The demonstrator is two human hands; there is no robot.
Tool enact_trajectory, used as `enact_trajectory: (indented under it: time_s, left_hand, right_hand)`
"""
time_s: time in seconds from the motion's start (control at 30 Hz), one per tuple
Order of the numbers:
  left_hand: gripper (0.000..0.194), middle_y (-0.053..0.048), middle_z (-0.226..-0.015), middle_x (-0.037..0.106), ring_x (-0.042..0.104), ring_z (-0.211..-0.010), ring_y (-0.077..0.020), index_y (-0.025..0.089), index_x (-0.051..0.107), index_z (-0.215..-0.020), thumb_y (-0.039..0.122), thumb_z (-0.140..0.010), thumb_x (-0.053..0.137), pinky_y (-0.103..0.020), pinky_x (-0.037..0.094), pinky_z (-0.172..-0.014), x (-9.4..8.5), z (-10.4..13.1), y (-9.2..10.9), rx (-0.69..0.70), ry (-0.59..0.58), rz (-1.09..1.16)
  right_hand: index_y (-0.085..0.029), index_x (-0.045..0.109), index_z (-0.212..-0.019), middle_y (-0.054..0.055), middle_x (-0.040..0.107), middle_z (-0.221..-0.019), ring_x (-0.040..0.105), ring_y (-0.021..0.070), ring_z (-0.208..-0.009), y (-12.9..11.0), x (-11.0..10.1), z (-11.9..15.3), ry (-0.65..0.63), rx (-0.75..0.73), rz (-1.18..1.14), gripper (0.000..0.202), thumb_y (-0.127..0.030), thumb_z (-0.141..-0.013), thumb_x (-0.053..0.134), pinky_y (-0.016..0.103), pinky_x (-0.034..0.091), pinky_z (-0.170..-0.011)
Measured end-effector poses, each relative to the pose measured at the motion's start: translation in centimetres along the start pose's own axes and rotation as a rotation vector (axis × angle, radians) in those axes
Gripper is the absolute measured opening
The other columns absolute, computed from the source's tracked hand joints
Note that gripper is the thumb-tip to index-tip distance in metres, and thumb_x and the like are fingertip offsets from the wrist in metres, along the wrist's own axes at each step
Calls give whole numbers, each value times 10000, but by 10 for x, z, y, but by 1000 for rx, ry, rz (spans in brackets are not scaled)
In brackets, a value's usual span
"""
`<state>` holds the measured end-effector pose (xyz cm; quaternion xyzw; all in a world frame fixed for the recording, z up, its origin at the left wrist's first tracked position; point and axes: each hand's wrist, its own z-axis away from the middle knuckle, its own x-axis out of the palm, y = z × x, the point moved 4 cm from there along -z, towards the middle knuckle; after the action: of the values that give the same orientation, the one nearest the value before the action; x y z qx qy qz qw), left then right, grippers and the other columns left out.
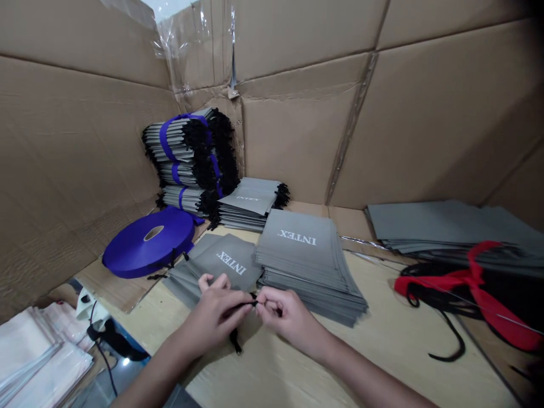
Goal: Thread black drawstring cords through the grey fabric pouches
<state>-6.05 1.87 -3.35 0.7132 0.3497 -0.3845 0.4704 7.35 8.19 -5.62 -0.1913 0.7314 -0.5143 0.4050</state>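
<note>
Both hands meet at the front centre, over the pale tabletop (293, 374). My left hand (221, 309) pinches a black cord (235, 340), whose end hangs below the fingers. Fingertips of my right hand (283, 310) are closed on the same cord, close against the left ones. Just behind the left hand lie several grey pouches (232, 255) with white INTEX lettering. A taller stack of grey pouches (297, 238) stands behind the right hand.
A purple ribbon roll (148, 241) lies at left. Bundled pouches (191, 158) are piled in the corner, with a smaller pile (249, 204) beside them. Grey sheets (450, 226), black cords and a red strip (484, 283) lie at right. Cardboard walls (297, 141) surround the back.
</note>
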Motion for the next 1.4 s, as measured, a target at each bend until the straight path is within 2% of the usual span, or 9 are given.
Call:
enact_trajectory:
  time_s: [0.33,0.43,0.57,0.73,0.93,1.03,1.17,1.3,1.4]
  left_hand:
    - [212,3,-677,581,463,-797,-203,236,617,-870,240,-914,409,-431,201,-823,1,5,-1,35,-31,-47]
    - [197,-1,-688,582,467,-799,-204,223,596,-829,225,-910,416,-441,206,-837,3,5,-2,51,-16,-80]
    - [200,6,-671,577,471,-794,-197,202,549,-745,201,-903,427,-445,215,-858,5,6,0,83,-31,-106]
    - [166,-1,-722,616,481,-810,-200,232,583,-852,216,-910,429,-450,251,-862,7,6,0,57,-23,-75]
    - [125,-34,-869,652,496,-925,-220,220,583,-929,171,-864,488,-392,400,-848,-1,7,2,61,22,28]
    - [279,-53,-1025,649,487,-1082,-224,238,524,-1121,182,-848,509,-353,450,-910,-4,15,-14,112,111,29]
    - [401,-52,-1228,583,495,-1181,-224,278,434,-1254,203,-865,496,-397,445,-983,-6,23,-53,29,298,-150]
    - [328,-4,-1161,638,600,-1063,-185,310,521,-1182,246,-861,531,-377,417,-1018,-5,15,-63,155,199,-250]
    - [242,24,-1020,701,663,-921,-140,301,587,-1090,270,-852,560,-273,459,-969,-8,9,-59,271,209,-292]
  right_hand:
    - [-187,490,-736,-77,371,-516,325,74,-456,3,1,-1,-98,76,-96,246,-392,-870,467,194,236,-422]
    - [-199,467,-716,-74,368,-500,343,79,-457,1,1,-1,-79,61,-31,315,-444,-904,406,202,242,-435]
    - [-199,408,-643,-63,369,-523,335,83,-504,-4,1,0,-55,-5,136,365,-425,-927,371,212,246,-476]
    - [-200,405,-654,-61,371,-538,341,89,-533,-4,3,0,-54,18,195,360,-416,-936,344,216,250,-495]
    - [-195,460,-713,-57,388,-578,351,93,-553,0,2,-1,-38,31,214,290,-423,-890,432,216,250,-502]
    - [-195,434,-670,-65,349,-521,337,90,-506,2,0,-3,-8,66,71,373,-498,-886,404,216,244,-474]
    - [-208,388,-669,-84,319,-481,297,72,-436,7,3,-5,-40,109,-101,434,-598,-859,384,203,211,-413]
    - [-211,395,-701,-98,300,-478,269,57,-397,13,4,-9,-55,154,-205,521,-729,-762,391,192,188,-378]
    - [-197,408,-672,-82,316,-525,272,53,-445,11,2,-13,-38,135,-214,564,-759,-711,431,191,189,-406]
